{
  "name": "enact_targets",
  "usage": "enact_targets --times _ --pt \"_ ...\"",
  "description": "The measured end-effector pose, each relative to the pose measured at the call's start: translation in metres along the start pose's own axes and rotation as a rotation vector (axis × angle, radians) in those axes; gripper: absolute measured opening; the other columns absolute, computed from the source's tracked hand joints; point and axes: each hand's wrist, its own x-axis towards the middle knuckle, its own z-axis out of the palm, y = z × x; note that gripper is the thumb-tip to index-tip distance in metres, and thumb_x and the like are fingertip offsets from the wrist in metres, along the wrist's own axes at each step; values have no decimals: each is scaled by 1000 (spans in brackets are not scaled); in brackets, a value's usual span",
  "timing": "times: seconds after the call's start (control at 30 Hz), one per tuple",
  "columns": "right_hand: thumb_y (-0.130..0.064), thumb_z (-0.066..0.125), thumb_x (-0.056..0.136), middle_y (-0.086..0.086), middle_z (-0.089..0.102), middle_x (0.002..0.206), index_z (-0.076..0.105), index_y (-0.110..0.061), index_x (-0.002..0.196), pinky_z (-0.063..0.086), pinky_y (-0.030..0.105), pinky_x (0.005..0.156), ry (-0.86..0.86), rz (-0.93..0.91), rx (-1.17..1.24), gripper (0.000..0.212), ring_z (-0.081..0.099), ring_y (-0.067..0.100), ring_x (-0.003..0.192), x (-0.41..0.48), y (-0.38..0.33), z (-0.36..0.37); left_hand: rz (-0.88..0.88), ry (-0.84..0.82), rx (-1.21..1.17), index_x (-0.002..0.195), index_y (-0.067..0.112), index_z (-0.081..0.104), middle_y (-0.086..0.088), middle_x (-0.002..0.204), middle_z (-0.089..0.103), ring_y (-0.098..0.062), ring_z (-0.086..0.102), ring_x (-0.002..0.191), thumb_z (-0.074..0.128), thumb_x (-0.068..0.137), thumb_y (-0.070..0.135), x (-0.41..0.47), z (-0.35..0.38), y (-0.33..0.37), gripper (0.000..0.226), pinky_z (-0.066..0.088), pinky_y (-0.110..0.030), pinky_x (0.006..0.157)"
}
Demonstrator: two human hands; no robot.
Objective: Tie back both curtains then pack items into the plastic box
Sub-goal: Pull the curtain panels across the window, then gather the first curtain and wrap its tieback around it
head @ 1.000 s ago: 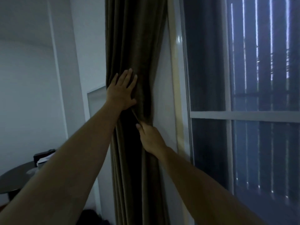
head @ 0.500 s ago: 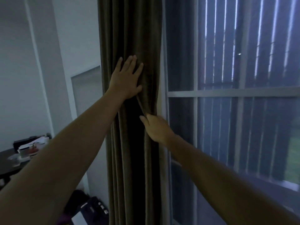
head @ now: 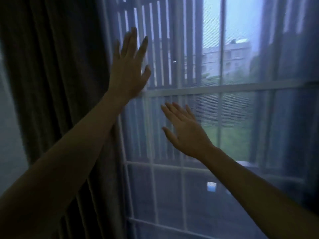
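Both grips are empty, fingers spread: the left hand (head: 128, 73) raised, the right hand (head: 185, 131) lower before the white-barred window (head: 215, 87); the dark brown pleated fabric curtain (head: 57, 83) hangs upright to their left, nearest the left hand

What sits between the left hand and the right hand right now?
Nothing solid. In the head view, the open left hand and open right hand have only the window's white crossbar and glass behind the gap; the curtain hangs left of both.
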Motion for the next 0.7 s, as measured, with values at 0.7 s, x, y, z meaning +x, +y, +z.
enact_targets --times 0.7 --pt "-39 44 95 7 22 160 22 -21 153 -1 44 120 -109 491 -817 64 13 27 148 -202 153 -249 321 172 -592 152 13 11 -19 158 8 -31 11 146 32 92 55 96 -9 381 76 10 -48 117"
